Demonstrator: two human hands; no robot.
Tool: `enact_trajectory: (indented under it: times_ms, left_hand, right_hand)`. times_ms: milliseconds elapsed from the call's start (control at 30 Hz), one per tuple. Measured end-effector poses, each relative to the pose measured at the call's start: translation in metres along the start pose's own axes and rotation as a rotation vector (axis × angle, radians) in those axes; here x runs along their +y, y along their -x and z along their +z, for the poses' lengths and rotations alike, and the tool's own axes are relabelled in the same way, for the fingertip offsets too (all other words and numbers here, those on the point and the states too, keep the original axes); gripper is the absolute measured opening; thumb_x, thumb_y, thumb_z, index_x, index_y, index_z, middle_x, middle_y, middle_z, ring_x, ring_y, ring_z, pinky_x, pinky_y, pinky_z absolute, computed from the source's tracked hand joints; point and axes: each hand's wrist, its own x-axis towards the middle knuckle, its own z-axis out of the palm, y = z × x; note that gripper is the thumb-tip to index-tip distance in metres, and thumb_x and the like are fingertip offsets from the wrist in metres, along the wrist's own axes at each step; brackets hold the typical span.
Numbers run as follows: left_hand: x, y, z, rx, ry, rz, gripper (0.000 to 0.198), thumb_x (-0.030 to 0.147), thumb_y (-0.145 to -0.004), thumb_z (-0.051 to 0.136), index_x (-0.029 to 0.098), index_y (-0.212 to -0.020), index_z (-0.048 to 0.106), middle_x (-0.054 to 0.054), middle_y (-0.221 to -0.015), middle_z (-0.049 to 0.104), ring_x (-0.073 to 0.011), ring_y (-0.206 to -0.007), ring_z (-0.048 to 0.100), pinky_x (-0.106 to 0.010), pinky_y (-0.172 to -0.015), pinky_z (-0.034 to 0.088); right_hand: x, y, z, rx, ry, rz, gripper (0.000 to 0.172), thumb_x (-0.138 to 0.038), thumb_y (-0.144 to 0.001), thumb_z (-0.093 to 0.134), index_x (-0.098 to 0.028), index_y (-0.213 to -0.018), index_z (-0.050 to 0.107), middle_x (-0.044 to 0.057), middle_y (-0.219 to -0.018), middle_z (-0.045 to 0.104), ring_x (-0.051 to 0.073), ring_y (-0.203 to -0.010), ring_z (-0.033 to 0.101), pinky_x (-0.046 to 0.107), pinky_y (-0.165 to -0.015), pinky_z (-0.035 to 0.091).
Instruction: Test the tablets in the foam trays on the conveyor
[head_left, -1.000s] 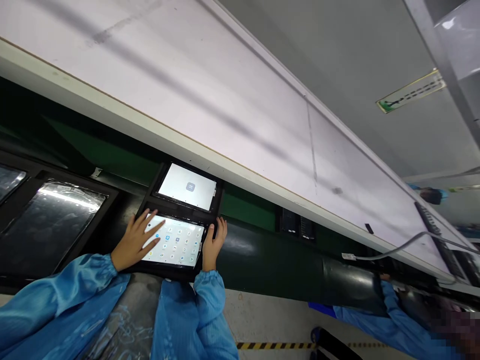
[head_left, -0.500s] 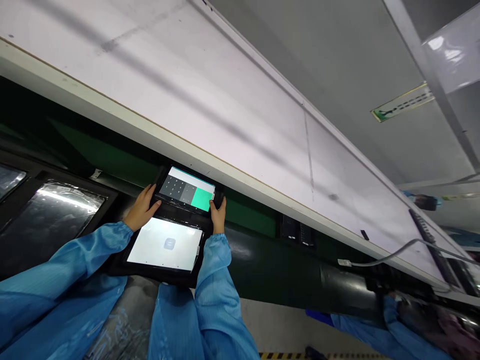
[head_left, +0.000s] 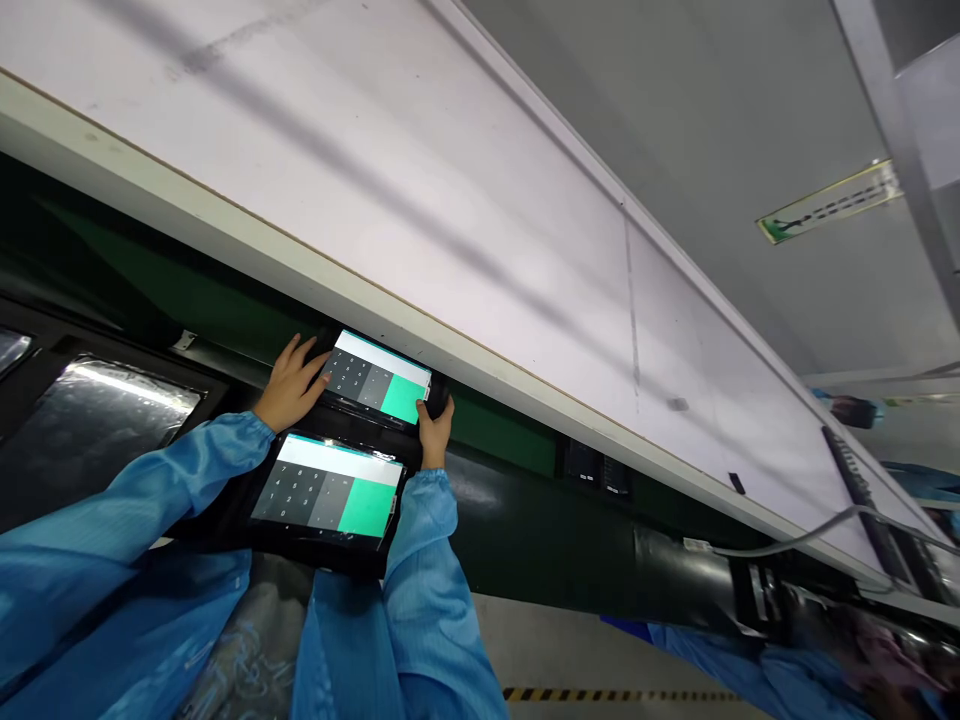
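Looks like the left hand (head_left: 291, 390), fingers spread apart, and the right hand (head_left: 435, 437), thumb at the corner (can't tell if its fingers are clamped), are steadying the upper tablet (head_left: 373, 378) by its ends, just beyond the lower tablet (head_left: 328, 487).

Near tablet (head_left: 328, 487) and far tablet (head_left: 376, 378) show digits 7–9, the sign (head_left: 829, 201) a figure (head_left: 790, 223).
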Motion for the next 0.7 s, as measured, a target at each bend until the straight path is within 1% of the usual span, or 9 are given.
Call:
enact_trajectory:
  times_ms: [67,133,233,333,433,533,633,700]
  left_hand:
    - [0.003,-0.013,-0.001,-0.036,-0.03,0.056,0.053,0.049,-0.101,0.034,0.02,-0.136,0.059,-0.014,-0.159,0.034,-0.0374,-0.154,0.011,-0.061,-0.124,0.021]
    - [0.005,-0.023,-0.001,-0.076,-0.057,0.105,0.052,0.047,-0.101,0.033,0.019,-0.134,0.062,-0.014,-0.16,0.034,-0.0381,-0.154,0.011,-0.063,-0.123,0.021]
    - [0.005,-0.03,0.0,-0.132,-0.088,0.156,0.051,0.046,-0.101,0.032,0.021,-0.132,0.064,-0.013,-0.161,0.033,-0.0387,-0.154,0.012,-0.065,-0.123,0.018]
    - [0.003,-0.033,0.004,-0.172,-0.113,0.179,0.051,0.047,-0.1,0.034,0.022,-0.133,0.064,-0.012,-0.162,0.031,-0.0396,-0.154,0.012,-0.067,-0.123,0.014]
    - [0.002,-0.034,0.009,-0.201,-0.127,0.184,0.053,0.05,-0.099,0.035,0.022,-0.133,0.065,-0.012,-0.162,0.031,-0.0404,-0.154,0.014,-0.067,-0.123,0.013]
    - [0.0,-0.033,0.01,-0.198,-0.127,0.158,0.055,0.051,-0.099,0.034,0.02,-0.135,0.063,-0.013,-0.163,0.029,-0.0406,-0.154,0.013,-0.068,-0.123,0.013]
    - [-0.002,-0.033,0.009,-0.181,-0.112,0.108,0.06,0.054,-0.099,0.032,0.016,-0.133,0.063,-0.016,-0.163,0.028,-0.042,-0.154,0.01,-0.068,-0.122,0.017]
    - [-0.003,-0.032,0.007,-0.175,-0.094,0.086,0.062,0.057,-0.099,0.032,0.016,-0.134,0.062,-0.015,-0.163,0.028,-0.0416,-0.154,0.009,-0.066,-0.122,0.02]
  right_hand:
    - [0.0,0.0,0.001,0.006,0.0,0.021,0.085,-0.052,-0.084,0.063,-0.013,-0.154,0.033,0.02,-0.142,0.059,0.034,-0.126,0.061,0.05,-0.105,0.048]
    - [0.0,0.0,0.0,-0.002,-0.015,0.011,0.085,-0.05,-0.083,0.065,-0.015,-0.154,0.034,0.018,-0.145,0.057,0.033,-0.129,0.06,0.049,-0.107,0.047]
    - [0.0,0.002,-0.003,-0.019,-0.056,-0.024,0.087,-0.047,-0.082,0.067,-0.018,-0.156,0.031,0.015,-0.152,0.051,0.03,-0.136,0.054,0.047,-0.111,0.045]
    - [-0.002,0.003,-0.004,-0.011,-0.104,-0.028,0.086,-0.046,-0.083,0.067,-0.016,-0.156,0.032,0.015,-0.154,0.048,0.03,-0.139,0.05,0.046,-0.113,0.042]
    - [-0.005,0.004,-0.005,0.008,-0.156,-0.015,0.079,-0.046,-0.085,0.063,-0.014,-0.153,0.037,0.016,-0.152,0.051,0.029,-0.139,0.051,0.044,-0.115,0.041]
    - [-0.007,0.004,-0.006,0.023,-0.194,-0.004,0.075,-0.047,-0.085,0.062,-0.015,-0.15,0.042,0.015,-0.15,0.054,0.028,-0.138,0.052,0.043,-0.115,0.041]
    - [-0.006,0.005,-0.006,0.023,-0.214,0.001,0.076,-0.048,-0.084,0.063,-0.015,-0.149,0.043,0.014,-0.15,0.054,0.028,-0.137,0.053,0.043,-0.115,0.041]
    - [-0.005,0.006,-0.006,0.015,-0.215,-0.002,0.08,-0.046,-0.08,0.069,-0.017,-0.15,0.042,0.012,-0.149,0.055,0.028,-0.136,0.054,0.043,-0.114,0.042]
